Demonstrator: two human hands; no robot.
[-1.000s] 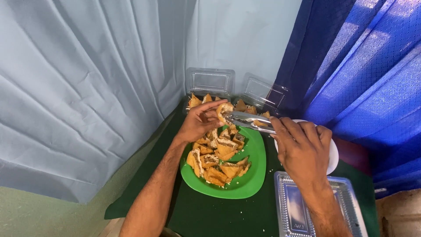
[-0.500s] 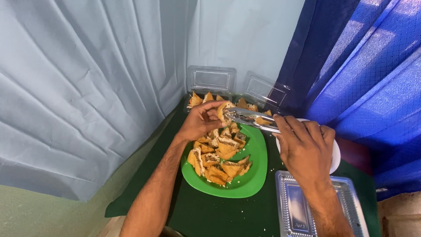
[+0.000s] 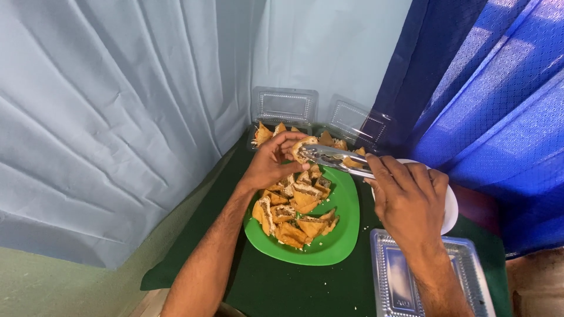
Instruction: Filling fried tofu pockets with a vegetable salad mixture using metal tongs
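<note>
Above the round green plastic plate (image 3: 338, 243), the right hand (image 3: 405, 199) has raised shiny metal tongs (image 3: 335, 158), grip now clamped on a fried golden triangular piece (image 3: 302, 147), left hand (image 3: 273, 161) pinching it too.

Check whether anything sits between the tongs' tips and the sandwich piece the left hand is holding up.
Nothing visible does. The metal tongs in the right hand already reach the sandwich piece, which the left hand pinches above the green plate. The left fingers wrap its top edge only.

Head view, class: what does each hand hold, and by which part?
Right hand grips metal tongs by the handle end; left hand pinches the sandwich piece at the tong tips.
</note>
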